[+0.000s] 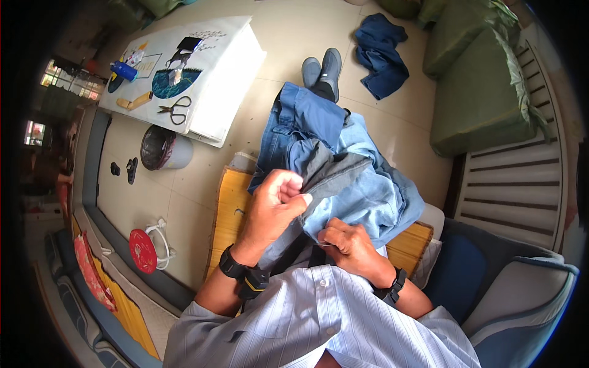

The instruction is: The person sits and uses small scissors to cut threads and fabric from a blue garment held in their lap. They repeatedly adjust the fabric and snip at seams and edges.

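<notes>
A pair of blue denim jeans [368,193] lies bunched across my lap, with a dark grey lining piece [334,175] folded over its upper part. My left hand [276,205] is at the edge of the grey piece, fingers curled and thumb tip against the cloth. Lower and to the right, my right hand [353,242] is closed in a pinch at the near edge of the denim. A thin, pale, needle-like thing [326,245] sticks out from its fingertips; its full length is hidden. Both wrists wear black straps.
Another pair of jeans [381,55] lies on the floor ahead. At left a white table [211,80] bears scissors [177,110], a blue bottle [124,70] and a yellow block [135,101]. Below stand a bin [178,152] and a red round stool [143,250]. Green-covered furniture [481,101] fills the right.
</notes>
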Tool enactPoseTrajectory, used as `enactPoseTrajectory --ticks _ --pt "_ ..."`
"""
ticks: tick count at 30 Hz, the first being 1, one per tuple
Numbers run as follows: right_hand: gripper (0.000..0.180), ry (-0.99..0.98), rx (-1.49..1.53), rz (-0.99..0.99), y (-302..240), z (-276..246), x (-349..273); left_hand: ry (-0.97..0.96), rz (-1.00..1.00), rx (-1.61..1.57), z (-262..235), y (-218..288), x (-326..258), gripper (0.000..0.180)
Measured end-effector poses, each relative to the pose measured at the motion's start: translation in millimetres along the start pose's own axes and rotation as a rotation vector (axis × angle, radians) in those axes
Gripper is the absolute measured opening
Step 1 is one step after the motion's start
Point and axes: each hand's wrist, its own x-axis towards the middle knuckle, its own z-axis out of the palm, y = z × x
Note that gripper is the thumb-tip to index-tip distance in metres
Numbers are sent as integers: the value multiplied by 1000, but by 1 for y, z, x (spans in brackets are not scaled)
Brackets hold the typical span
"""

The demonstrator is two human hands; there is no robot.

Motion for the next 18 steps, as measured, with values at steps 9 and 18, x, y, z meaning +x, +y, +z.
enactPoseTrajectory --ticks 9,18 --pt "22 -55 23 -24 3 4 1 -243 181 517 13 9 41 22" --pt "18 -65 39 106 6 0 -1 126 -194 -1002 -47 -37 7 17"
